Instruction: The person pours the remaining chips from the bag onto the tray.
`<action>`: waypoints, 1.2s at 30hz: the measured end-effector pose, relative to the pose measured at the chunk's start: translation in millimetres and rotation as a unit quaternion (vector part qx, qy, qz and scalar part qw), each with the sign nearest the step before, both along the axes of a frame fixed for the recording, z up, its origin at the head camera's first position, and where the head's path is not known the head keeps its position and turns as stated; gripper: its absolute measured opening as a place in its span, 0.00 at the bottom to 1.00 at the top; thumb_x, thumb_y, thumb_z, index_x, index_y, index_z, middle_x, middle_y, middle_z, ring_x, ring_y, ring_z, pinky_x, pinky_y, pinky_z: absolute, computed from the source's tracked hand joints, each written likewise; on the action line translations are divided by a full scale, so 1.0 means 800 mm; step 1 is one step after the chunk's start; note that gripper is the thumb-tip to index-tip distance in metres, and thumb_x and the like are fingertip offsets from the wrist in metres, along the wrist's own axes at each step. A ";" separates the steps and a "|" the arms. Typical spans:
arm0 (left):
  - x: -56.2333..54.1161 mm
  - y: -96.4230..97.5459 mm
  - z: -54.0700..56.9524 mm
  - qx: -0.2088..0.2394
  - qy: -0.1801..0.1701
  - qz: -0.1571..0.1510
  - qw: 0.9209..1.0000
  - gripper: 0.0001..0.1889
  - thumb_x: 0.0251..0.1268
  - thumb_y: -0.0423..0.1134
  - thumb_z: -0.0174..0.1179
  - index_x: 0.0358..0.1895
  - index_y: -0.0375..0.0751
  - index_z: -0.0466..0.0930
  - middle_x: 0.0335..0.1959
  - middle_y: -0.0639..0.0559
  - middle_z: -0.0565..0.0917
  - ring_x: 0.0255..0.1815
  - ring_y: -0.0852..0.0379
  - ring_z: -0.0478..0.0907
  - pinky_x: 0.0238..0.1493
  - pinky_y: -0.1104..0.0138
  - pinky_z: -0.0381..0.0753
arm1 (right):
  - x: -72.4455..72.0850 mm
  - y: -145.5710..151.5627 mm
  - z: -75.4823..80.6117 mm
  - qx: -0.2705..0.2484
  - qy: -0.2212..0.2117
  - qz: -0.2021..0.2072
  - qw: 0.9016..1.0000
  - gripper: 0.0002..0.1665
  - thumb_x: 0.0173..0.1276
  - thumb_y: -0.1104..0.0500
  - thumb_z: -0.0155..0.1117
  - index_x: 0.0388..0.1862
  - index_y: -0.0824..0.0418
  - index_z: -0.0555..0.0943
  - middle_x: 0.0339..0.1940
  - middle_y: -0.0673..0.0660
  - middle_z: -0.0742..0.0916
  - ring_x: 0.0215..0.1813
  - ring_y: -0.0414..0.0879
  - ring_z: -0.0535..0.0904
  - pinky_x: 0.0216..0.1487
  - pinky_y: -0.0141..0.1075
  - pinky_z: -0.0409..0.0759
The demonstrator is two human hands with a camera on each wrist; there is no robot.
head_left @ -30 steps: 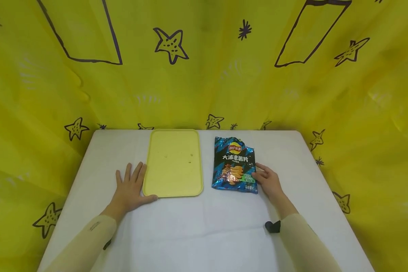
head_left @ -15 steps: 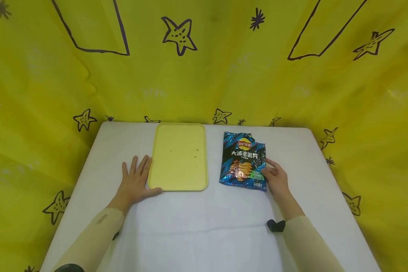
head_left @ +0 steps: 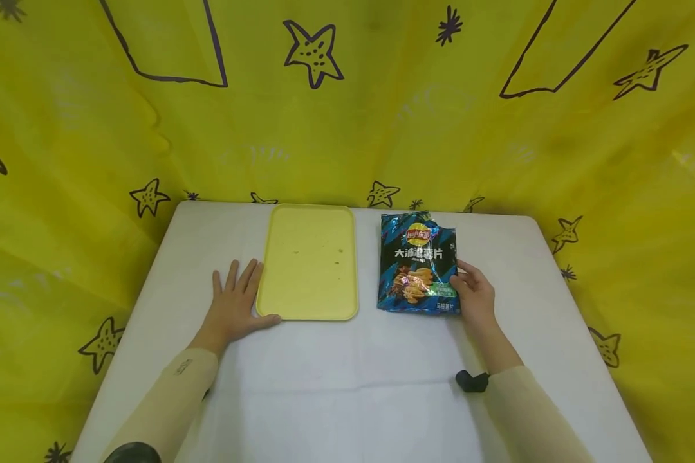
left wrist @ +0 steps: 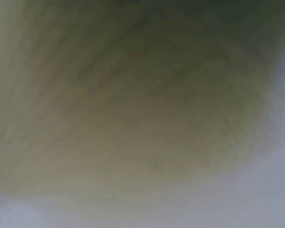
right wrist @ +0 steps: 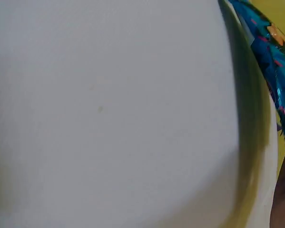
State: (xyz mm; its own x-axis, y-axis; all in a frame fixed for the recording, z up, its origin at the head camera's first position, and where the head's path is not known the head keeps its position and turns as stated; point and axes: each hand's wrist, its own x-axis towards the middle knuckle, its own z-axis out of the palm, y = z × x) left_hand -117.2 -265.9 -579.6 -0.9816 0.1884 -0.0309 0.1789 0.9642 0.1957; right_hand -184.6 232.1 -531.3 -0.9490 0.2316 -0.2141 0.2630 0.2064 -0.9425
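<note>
A yellow curtain (head_left: 359,122) printed with dark starfish hung behind and at both sides of the bench (head_left: 336,373), which was covered in white. On the bench, left of its middle and towards the far edge, lay a yellow tray (head_left: 307,302). Just to the tray's right, apart from it, was the blue chip bag (head_left: 408,247), printed front towards the person and top edge ragged; whether its base touched the bench could not be told. The bag looked likely to handle as light, soft and rather slick, creasing easily, with any chips inside apt to break under a hard squeeze; a light pinch on a side edge seemed the best hold, away from the ragged top. The left hand (head_left: 234,308) was spread wide and gripped nothing, its forefinger beside the tray's left edge and its thumb at the near left corner. The right hand (head_left: 477,296) was closed in a pinch on the bag's lower right edge, thumb in front, the other fingertips out of sight behind. Smallest were the dark specks (head_left: 338,263) on the tray.
</note>
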 end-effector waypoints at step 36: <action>-0.003 0.002 0.000 -0.028 -0.020 0.006 0.999 0.67 0.48 0.87 0.43 0.82 0.45 0.32 0.83 0.45 0.39 0.81 0.34 0.30 0.71 0.33 0.21 | 0.002 -0.080 0.125 0.006 0.227 0.171 0.959 0.21 0.72 0.72 0.58 0.62 0.74 0.73 0.40 0.60 0.81 0.41 0.41 0.79 0.45 0.23 0.79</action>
